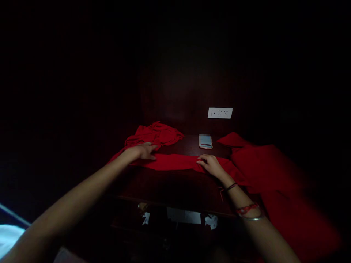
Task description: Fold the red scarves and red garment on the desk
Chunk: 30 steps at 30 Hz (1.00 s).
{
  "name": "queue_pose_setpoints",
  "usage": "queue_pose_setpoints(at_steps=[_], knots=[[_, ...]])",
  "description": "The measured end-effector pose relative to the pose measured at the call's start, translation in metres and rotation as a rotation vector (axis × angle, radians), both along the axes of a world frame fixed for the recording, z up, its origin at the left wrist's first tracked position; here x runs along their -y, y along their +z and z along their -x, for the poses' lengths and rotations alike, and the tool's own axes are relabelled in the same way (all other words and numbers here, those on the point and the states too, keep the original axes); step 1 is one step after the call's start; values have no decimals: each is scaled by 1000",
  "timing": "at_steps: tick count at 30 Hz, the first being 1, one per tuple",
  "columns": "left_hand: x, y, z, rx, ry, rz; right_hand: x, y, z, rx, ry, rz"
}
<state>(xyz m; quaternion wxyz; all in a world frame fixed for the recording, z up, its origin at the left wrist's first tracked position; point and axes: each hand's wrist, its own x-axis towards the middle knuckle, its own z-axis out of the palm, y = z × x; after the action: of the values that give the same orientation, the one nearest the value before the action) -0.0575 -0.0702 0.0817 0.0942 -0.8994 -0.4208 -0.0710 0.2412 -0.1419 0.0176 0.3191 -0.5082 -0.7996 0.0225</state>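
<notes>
A long strip of red cloth [172,162] lies across the dark wooden table, folded into a narrow band. My left hand [145,151] rests on its left part, fingers spread and stretched out. Toward the right, my right hand [210,163] has curled fingers and thumb closed on the cloth's upper side. Just beyond my left hand sits a crumpled heap of red cloth [161,134]. On the right the red fabric widens into a large spread piece [268,168] that hangs down over the near side.
A phone [205,141] with a lit screen lies on the table [181,146] behind the strip. The wall carries a white socket panel [220,113]. Below the table's front edge is a shelf with pale papers [183,215]. The surroundings are very dark.
</notes>
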Motion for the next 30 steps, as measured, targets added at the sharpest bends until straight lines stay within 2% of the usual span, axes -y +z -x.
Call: queue_pose_setpoints(at_steps=[2, 5, 8, 11, 14, 18, 21, 25, 28, 30], knots=[[13, -18, -44, -48, -125, 124, 2, 1, 1, -9, 20, -10], [25, -37, -101, 95, -330, 137, 5, 2, 1, -10, 27, -26], [22, -43, -125, 211, -444, 136, 5, 2, -2, 31, -16, -24], [11, -43, -120, 277, -499, 110, 5, 2, -10, 159, -138, 49], [2, -46, -107, 308, -488, 81, 8, 4, -17, 321, -261, 160], [1, -54, -103, 312, -461, 88, 18, 9, -19, 478, -292, 227], [10, -58, -112, 305, -489, 100, 29, 13, -17, 562, -297, 220], [26, -60, -126, 295, -580, 27, 49, 14, -10, 583, -247, 185], [33, -55, -127, 313, -619, 30, 65, 9, -5, 586, -255, 137], [34, -45, -118, 337, -626, 86, 76, 3, -4, 601, -334, 106]])
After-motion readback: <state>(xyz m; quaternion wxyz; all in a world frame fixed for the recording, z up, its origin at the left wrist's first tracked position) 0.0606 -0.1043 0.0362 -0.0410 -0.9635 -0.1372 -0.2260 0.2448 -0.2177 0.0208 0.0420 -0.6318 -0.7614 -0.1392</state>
